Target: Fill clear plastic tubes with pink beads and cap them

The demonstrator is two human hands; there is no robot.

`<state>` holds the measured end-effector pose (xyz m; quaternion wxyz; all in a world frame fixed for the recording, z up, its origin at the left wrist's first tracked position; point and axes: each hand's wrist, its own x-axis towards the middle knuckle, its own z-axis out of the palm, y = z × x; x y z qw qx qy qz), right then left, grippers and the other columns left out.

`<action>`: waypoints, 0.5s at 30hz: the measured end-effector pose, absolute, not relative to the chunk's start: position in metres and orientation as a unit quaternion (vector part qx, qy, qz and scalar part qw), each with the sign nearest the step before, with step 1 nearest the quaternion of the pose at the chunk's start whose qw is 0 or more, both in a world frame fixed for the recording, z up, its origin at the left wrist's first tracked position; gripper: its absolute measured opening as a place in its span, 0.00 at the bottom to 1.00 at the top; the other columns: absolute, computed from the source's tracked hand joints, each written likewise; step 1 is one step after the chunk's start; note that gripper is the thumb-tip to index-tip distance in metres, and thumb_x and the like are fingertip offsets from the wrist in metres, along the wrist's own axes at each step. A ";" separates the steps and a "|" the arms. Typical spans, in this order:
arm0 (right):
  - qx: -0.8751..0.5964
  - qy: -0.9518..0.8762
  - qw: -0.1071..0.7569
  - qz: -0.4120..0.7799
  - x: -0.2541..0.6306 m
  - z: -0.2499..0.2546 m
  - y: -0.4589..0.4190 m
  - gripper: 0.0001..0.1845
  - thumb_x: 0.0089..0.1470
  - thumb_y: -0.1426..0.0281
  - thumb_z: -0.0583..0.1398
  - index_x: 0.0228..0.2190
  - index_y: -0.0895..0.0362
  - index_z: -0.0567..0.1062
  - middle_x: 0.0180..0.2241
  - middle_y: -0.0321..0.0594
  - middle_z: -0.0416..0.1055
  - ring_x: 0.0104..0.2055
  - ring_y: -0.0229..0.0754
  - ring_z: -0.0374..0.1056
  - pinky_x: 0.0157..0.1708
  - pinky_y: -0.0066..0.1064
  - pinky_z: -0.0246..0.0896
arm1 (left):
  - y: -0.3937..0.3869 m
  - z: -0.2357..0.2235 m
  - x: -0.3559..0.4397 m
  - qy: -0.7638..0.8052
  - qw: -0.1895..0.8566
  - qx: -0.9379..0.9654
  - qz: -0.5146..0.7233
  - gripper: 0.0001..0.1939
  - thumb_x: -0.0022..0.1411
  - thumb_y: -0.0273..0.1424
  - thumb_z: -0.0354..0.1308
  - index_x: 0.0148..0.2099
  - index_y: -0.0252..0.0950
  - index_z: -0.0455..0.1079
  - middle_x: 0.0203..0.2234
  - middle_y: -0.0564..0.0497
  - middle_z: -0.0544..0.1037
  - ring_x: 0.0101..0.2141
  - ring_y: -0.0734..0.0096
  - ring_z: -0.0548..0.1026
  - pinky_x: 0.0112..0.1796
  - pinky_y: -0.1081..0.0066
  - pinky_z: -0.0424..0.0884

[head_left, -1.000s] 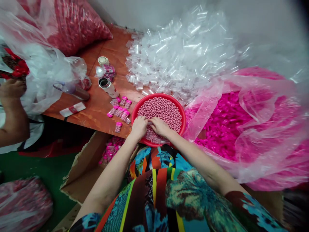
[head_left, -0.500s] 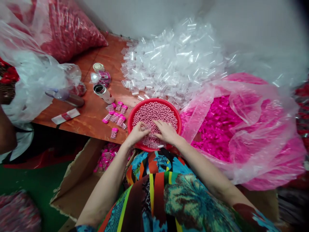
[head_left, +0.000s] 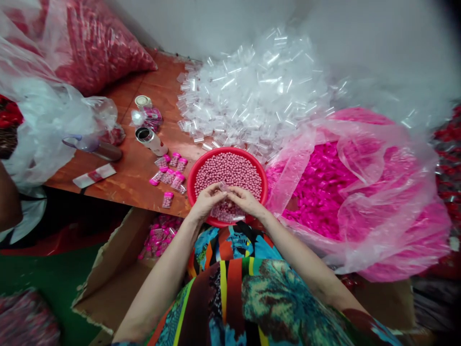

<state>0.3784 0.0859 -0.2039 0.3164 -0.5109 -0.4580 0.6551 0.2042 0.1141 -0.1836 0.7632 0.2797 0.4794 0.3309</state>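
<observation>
Now the left hand grips a small container (clear, shiny); for the right hand, I cannot tell.

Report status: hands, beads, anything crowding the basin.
Left hand and right hand together over basin, vial between them. Beads inside. Pink bag close on right.

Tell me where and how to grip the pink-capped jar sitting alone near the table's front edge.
I'd pinch the lone jar across the left and right sides of its clear body, just below the pink cap, coming from the table's front edge. The body looks narrow enough for a pinch, and the jar cluster sits on its far side.
</observation>
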 end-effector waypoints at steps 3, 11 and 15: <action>-0.541 -0.454 0.327 0.628 0.381 -0.207 0.084 0.29 0.58 0.54 0.61 0.55 0.57 0.71 0.39 0.38 0.74 0.32 0.35 0.68 0.33 0.28 0.68 | 0.119 -0.193 0.205 0.497 0.724 0.355 0.319 0.26 0.49 0.38 0.72 0.48 0.33 0.73 0.39 0.48 0.79 0.38 0.67 0.77 0.44 0.65 0.73; -0.668 -0.416 0.365 0.498 0.430 -0.197 0.063 0.24 0.58 0.55 0.60 0.50 0.57 0.76 0.42 0.42 0.76 0.38 0.41 0.72 0.39 0.33 0.70 | 0.165 -0.206 0.215 0.531 0.255 0.808 -0.005 0.13 0.61 0.20 0.51 0.44 0.29 0.75 0.46 0.31 0.74 0.48 0.47 0.73 0.50 0.53 0.68; -0.696 -0.384 0.382 0.471 0.448 -0.190 0.039 0.24 0.57 0.54 0.59 0.48 0.56 0.77 0.40 0.42 0.78 0.35 0.42 0.72 0.38 0.35 0.71 | 0.166 -0.215 0.242 0.496 0.249 0.831 -0.046 0.13 0.60 0.19 0.49 0.41 0.28 0.75 0.45 0.31 0.74 0.47 0.48 0.73 0.48 0.56 0.68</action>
